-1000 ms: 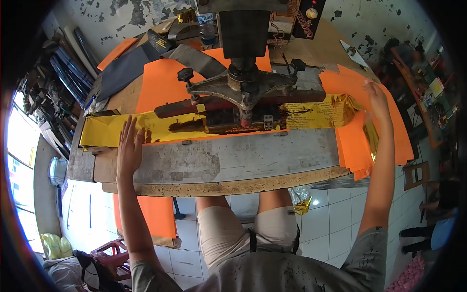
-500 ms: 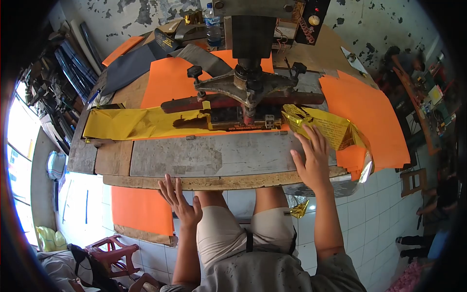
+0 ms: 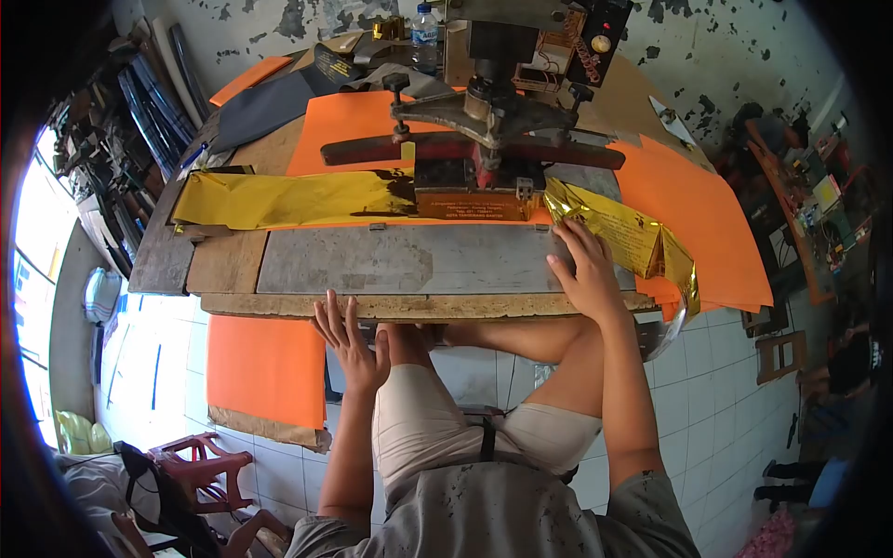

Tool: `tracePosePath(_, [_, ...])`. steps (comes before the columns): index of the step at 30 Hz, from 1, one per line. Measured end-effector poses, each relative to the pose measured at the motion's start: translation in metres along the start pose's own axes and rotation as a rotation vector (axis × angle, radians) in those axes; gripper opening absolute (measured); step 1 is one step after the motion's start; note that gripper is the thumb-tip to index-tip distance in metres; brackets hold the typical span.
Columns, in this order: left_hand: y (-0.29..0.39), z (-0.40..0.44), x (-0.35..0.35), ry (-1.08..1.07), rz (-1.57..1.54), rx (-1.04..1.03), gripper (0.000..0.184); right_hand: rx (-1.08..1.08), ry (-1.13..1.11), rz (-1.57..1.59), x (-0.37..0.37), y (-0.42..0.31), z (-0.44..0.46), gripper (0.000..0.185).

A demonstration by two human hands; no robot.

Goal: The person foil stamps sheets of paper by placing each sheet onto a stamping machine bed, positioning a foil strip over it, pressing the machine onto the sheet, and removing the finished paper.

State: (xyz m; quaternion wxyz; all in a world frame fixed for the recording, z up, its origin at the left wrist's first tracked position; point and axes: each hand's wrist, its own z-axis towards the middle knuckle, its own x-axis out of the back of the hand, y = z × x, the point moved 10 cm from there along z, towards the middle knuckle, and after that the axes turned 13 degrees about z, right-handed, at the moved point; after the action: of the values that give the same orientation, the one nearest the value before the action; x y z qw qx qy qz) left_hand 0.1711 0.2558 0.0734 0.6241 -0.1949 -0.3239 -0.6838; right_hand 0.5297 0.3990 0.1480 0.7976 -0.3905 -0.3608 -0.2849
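Observation:
My left hand (image 3: 352, 352) is open, its fingers spread against the front wooden edge (image 3: 437, 307) of the work table. My right hand (image 3: 591, 279), also open, has its fingertips at the lower edge of crumpled gold foil (image 3: 619, 232) right of the press. A hot-stamping press (image 3: 488, 121) stands over the middle, its head (image 3: 456, 177) above a strip bearing several lines of text. The yellow-gold foil strip (image 3: 288, 197) runs out to the left, with dark used patches near the head. Orange sheet material shows beneath the foil.
Orange sheets (image 3: 698, 214) are piled at the right, and more orange sheets (image 3: 265, 372) hang low at the left. A water bottle (image 3: 425, 37) and dark folders (image 3: 265, 112) stand at the back. A red plastic stool (image 3: 200, 470) is on the floor.
The view has shifted, and more lines of text show under the press head. My right fingers have come to the foil's edge. My right leg has swung inward beneath the table.

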Motion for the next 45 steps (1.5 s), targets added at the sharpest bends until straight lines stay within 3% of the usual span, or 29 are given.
tracePosePath(18, [0.005, 0.005, 0.015, -0.1, -0.01, 0.007, 0.068, 0.022, 0.013, -0.029, 0.008, 0.002, 0.008, 0.047])
tracePosePath(24, [0.036, 0.008, 0.043, 0.022, -0.283, 0.055, 0.063, 0.073, 0.075, -0.034, 0.052, -0.032, -0.013, 0.042])
tracePosePath(27, [0.087, 0.005, 0.045, -0.049, -0.537, -0.028, 0.058, 0.062, 0.106, -0.008, 0.078, -0.048, -0.029, 0.041])
tracePosePath(29, [0.137, 0.016, 0.056, -0.149, -0.614, -0.129, 0.055, 0.038, 0.127, 0.0, 0.096, -0.059, -0.039, 0.041])
tracePosePath(31, [0.175, 0.011, 0.031, -0.355, -0.906, -0.161, 0.059, 0.047, 0.138, -0.002, 0.11, -0.069, -0.052, 0.042])
tracePosePath(34, [0.223, 0.014, 0.016, -0.602, -1.182, -0.123, 0.068, 0.047, 0.152, 0.055, 0.126, -0.081, -0.077, 0.042])
tracePosePath(38, [0.257, -0.008, -0.012, -0.804, -1.702, 0.077, 0.08, 0.063, 0.031, 0.13, 0.128, -0.106, -0.118, 0.036])
tracePosePath(41, [0.266, -0.043, -0.021, -0.933, -1.83, 0.068, 0.081, 0.071, -0.078, 0.191, 0.112, -0.119, -0.145, 0.034])
tracePosePath(42, [0.26, -0.048, -0.02, -0.883, -1.787, 0.139, 0.073, 0.069, -0.101, 0.209, 0.106, -0.12, -0.152, 0.035])
tracePosePath(45, [0.26, -0.071, -0.02, -1.123, -1.769, 0.21, 0.072, 0.055, -0.166, 0.268, 0.087, -0.123, -0.167, 0.034])
